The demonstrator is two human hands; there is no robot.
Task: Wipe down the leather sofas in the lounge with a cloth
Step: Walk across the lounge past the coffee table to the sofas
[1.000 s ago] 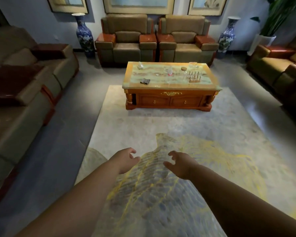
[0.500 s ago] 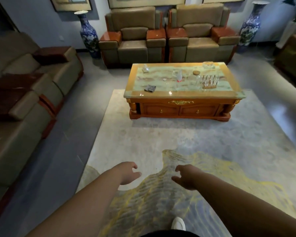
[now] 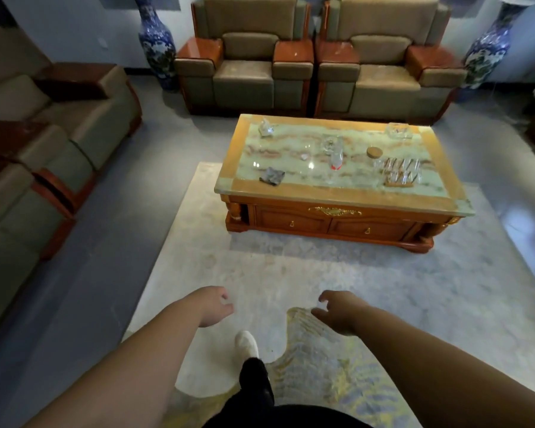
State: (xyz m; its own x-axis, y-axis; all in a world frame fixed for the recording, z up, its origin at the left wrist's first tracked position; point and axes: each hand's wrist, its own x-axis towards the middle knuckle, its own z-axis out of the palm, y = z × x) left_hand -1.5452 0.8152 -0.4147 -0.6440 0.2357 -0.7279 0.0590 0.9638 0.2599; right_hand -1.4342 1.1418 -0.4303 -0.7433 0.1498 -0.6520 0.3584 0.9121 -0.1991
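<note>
A small dark grey cloth (image 3: 271, 176) lies crumpled on the near left part of the coffee table (image 3: 337, 196). Two tan leather armchairs (image 3: 244, 75) (image 3: 386, 78) with red-brown wooden armrests stand side by side behind the table. A long tan sofa (image 3: 44, 149) runs along the left wall. My left hand (image 3: 213, 305) and my right hand (image 3: 337, 310) reach forward over the rug, fingers loosely curled, holding nothing, well short of the table.
The table top carries glassware (image 3: 399, 173), a red-tipped bottle (image 3: 336, 159) and a round wooden lid (image 3: 374, 152). Blue-and-white vases (image 3: 155, 41) (image 3: 488, 47) flank the armchairs. A pale rug (image 3: 291, 279) covers the floor; my white shoe (image 3: 246, 344) steps on it.
I have walked forward, so the coffee table and armchairs are closer and lower in view. My white shoe has come into sight. Both hands stay empty in front of me.
</note>
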